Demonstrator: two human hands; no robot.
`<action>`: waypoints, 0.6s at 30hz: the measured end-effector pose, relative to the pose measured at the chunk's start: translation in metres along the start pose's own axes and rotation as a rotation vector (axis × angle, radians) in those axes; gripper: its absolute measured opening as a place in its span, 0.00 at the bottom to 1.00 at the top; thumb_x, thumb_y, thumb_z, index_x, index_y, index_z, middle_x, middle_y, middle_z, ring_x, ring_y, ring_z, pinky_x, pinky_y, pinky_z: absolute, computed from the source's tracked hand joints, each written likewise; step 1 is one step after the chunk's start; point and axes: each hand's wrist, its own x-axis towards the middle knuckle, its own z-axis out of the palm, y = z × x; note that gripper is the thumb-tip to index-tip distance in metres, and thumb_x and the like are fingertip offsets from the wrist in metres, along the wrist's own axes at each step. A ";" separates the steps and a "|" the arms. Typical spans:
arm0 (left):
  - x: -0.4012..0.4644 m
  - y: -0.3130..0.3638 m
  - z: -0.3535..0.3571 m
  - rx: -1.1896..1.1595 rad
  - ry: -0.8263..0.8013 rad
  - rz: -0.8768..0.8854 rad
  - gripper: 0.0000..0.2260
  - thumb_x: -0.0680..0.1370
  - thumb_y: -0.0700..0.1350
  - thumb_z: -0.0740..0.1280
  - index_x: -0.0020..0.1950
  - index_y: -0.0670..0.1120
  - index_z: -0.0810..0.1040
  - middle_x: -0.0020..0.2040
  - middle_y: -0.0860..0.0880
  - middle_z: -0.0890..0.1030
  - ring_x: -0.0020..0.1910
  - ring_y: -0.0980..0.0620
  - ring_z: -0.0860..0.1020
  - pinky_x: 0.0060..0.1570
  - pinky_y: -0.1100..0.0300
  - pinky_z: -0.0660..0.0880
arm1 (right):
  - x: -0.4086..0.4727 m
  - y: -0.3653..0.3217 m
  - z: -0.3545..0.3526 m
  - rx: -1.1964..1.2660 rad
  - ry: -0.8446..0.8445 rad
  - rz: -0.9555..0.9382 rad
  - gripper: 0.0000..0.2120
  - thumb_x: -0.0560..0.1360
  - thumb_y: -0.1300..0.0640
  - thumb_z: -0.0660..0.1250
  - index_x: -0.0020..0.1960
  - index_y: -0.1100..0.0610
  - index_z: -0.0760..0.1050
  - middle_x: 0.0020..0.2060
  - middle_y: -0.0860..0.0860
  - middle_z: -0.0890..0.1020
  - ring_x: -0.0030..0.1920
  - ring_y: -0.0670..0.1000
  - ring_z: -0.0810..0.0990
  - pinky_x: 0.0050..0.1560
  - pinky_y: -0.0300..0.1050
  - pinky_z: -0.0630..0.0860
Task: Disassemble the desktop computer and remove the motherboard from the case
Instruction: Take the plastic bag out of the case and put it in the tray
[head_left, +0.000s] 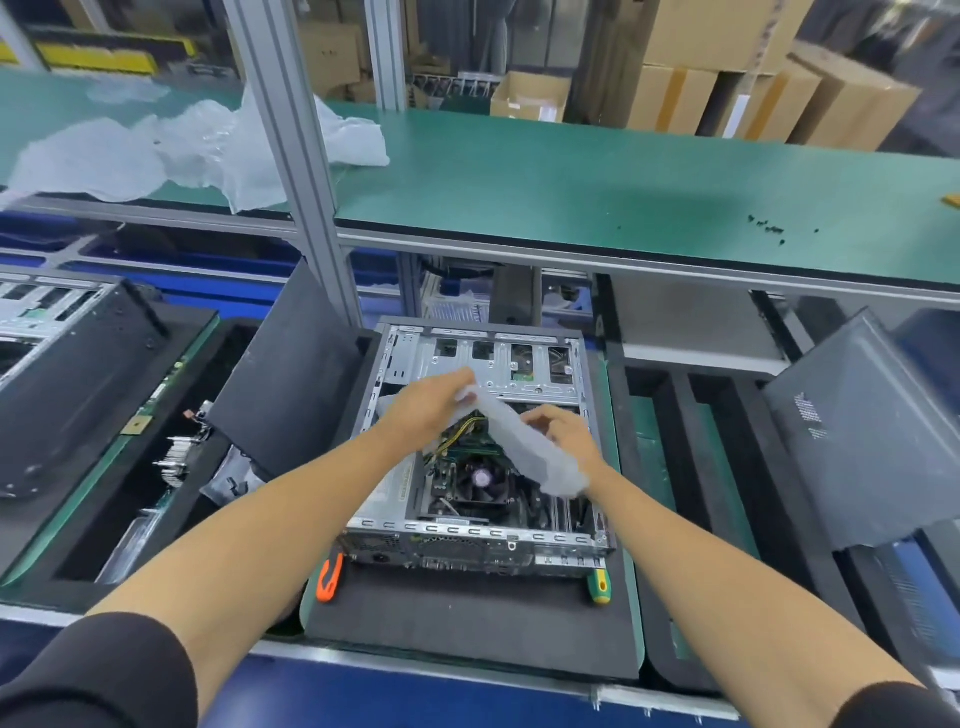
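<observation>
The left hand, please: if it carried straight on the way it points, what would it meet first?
Probably the drive cage at the case's far end; the left hand, gripping the white sheet, points that way, though depth is unclear.

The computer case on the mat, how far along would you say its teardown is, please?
Done: the computer case lies open with no side cover on it. In hand: the left hand and right hand both grip a white plastic sheet over the inside. Left: the motherboard and its cooler fan still sit in the case.
</observation>
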 end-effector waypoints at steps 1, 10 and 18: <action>0.002 0.003 -0.006 -0.262 0.068 -0.064 0.07 0.84 0.45 0.59 0.53 0.49 0.76 0.41 0.54 0.77 0.40 0.52 0.75 0.41 0.60 0.69 | 0.001 -0.002 -0.003 0.069 0.037 0.030 0.18 0.79 0.76 0.52 0.38 0.66 0.77 0.33 0.48 0.81 0.34 0.43 0.78 0.38 0.36 0.75; 0.012 -0.006 -0.041 -0.745 0.402 -0.142 0.09 0.84 0.42 0.62 0.63 0.45 0.78 0.57 0.45 0.83 0.51 0.50 0.84 0.49 0.54 0.81 | 0.009 -0.005 -0.015 0.178 -0.066 0.010 0.35 0.72 0.83 0.56 0.74 0.60 0.67 0.68 0.56 0.75 0.68 0.53 0.74 0.49 0.52 0.77; 0.015 -0.006 -0.034 -0.965 0.233 -0.315 0.11 0.83 0.47 0.65 0.66 0.50 0.77 0.58 0.50 0.84 0.55 0.48 0.84 0.54 0.50 0.81 | 0.025 -0.036 -0.002 0.396 0.054 0.029 0.16 0.67 0.61 0.68 0.53 0.55 0.68 0.51 0.53 0.77 0.46 0.51 0.77 0.44 0.45 0.73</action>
